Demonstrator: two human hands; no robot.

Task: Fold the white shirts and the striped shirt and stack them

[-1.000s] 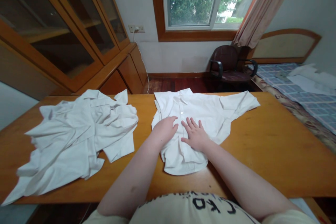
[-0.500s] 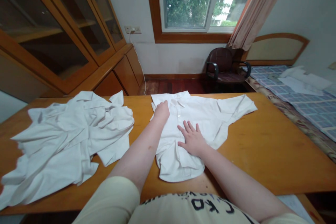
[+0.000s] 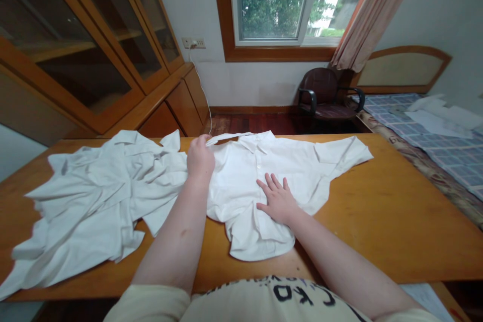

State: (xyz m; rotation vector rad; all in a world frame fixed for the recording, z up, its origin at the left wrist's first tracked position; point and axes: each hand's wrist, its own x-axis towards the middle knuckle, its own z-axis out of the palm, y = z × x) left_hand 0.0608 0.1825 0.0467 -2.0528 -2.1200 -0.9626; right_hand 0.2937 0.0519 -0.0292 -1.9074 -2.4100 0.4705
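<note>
A white button-up shirt [image 3: 294, 161] lies front side up on the wooden table, its collar toward the far edge and its lower hem bunched in folds near me. My left hand [image 3: 200, 157] is closed on the shirt's left-side sleeve, which is drawn out and slightly raised from the table. With fingers spread, my right hand [image 3: 278, 198] rests flat on the shirt's front, just right of the button strip. The fingertips of my left hand are partly hidden. Close by on the left lies a crumpled heap of white clothing [image 3: 94, 196].
The wooden table [image 3: 385, 221] reaches across the view. Behind it stand a dark armchair [image 3: 320, 93] and a window [image 3: 271, 0]. A glass-doored cabinet [image 3: 151, 80] is at the left. At the right is a bed [image 3: 433, 131] with white sheets of material on it.
My left hand has moved left from the shirt's collar side, pulling the folded sleeve outward so that side now lies spread. My right hand has stayed in place on the front.
</note>
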